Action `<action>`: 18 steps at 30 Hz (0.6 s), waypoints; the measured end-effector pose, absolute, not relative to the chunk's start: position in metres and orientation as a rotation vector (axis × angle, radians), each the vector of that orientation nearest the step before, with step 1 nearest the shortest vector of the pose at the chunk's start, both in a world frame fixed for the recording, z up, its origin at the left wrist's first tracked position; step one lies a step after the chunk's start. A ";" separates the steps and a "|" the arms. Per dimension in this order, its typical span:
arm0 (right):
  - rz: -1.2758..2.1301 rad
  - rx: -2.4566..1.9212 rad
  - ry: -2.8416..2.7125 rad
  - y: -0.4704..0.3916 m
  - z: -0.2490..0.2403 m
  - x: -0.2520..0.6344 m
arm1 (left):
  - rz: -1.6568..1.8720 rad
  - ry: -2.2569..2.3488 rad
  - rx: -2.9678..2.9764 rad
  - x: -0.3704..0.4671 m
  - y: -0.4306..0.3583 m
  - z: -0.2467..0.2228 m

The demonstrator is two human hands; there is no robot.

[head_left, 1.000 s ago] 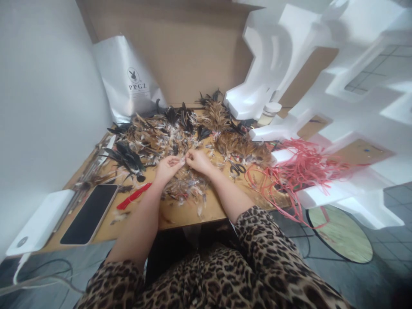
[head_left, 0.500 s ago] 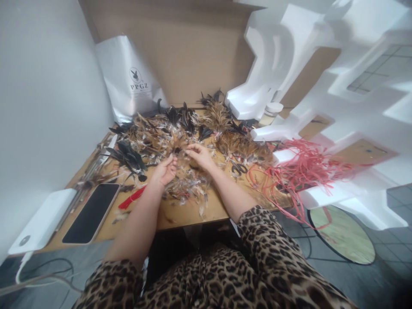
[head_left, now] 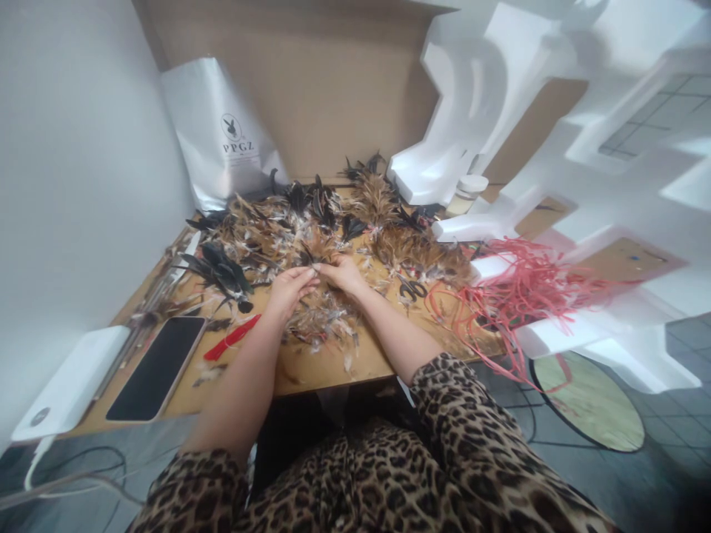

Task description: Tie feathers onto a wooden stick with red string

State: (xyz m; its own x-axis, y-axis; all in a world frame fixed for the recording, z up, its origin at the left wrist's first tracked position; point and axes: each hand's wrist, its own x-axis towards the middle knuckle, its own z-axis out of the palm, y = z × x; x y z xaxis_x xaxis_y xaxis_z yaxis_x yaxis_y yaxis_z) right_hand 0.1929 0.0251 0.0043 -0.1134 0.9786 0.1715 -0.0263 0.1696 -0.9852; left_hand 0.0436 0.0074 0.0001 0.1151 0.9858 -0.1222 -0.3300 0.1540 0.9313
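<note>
My left hand and my right hand meet at the fingertips over the middle of the wooden table. Both pinch the base of a small brown and black feather bundle, which fans out just beyond the fingers. Beneath my hands lies a heap of loose brown feathers. Left of my left hand is a bunch of black feathers, with a red tassel nearer the front. Black-handled scissors lie to the right of my right hand.
A phone and a white power bank occupy the left front. Pink ribbons spill over the right edge beside white foam pieces. A silver bag and a lidded jar stand at the back.
My hands, slightly apart before, have come together so their fingertips touch. The feather bundle between them has turned or shifted slightly.
</note>
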 end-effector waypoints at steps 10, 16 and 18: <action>1.186 -1.060 -1.363 0.028 0.000 0.193 | 1.331 1.195 1.198 0.048 0.004 0.005; 1.482 -0.945 -1.259 0.023 0.011 0.197 | 1.112 0.937 0.990 0.042 0.004 0.002; 1.573 -0.851 -1.229 0.021 0.014 0.195 | 1.050 0.837 0.911 0.041 0.002 0.004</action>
